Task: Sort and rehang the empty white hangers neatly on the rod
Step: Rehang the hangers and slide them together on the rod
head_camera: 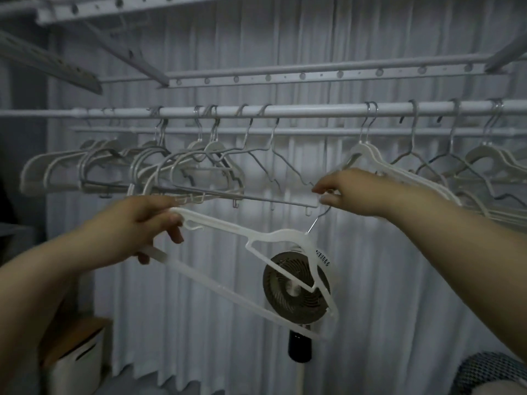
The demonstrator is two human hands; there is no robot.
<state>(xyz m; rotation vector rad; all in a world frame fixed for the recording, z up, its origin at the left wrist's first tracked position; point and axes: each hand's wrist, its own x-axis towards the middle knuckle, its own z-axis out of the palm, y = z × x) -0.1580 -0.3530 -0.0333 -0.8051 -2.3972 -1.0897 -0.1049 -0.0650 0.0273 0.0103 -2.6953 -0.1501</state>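
Dim, greyish light on my feed. A pale pleated curtain (399, 280) fills the whole back and hangs down to a grey floor (159, 387). Overhead I see white rails (285, 76) with rows of holes and studs, one running level and others slanting in from the upper corners. Low in the middle, a round fan (293, 283) with a dark grille faces me on a black neck. At lower left stands a white box (77, 363) with a wooden lid. At lower right is the edge of a mesh basket (490, 374). A dark wall (17, 166) closes the left side.
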